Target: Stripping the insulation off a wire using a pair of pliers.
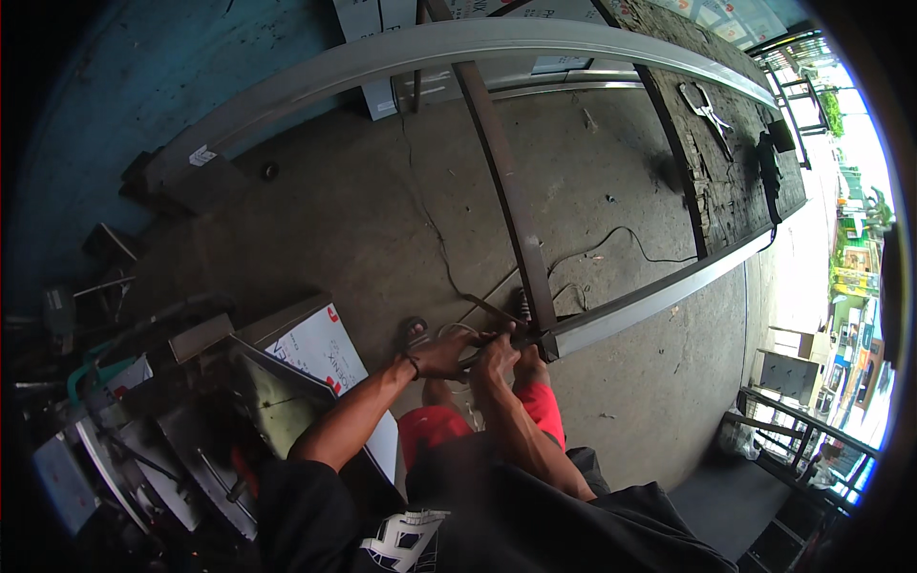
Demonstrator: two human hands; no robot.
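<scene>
My left hand (441, 355) and my right hand (496, 361) are close together in front of my knees. Both have their fingers curled in; a dark, slim thing shows between them, too small to name. Just right of my right hand is the near end of a grey metal bar (659, 296). A brown metal crossbar (503, 181) meets it there and runs away to a long, far grey metal bar (420, 50). I cannot tell whether my fingers touch the bar's end.
Locking pliers (705, 113) lie on a worn wooden board (702, 186) at the right. A dark cable (435, 229) winds over the concrete floor (334, 220). Film-covered sheet metal (320, 349) and assorted metal pieces (181, 458) crowd the left. A black railing (812, 435) stands at the right.
</scene>
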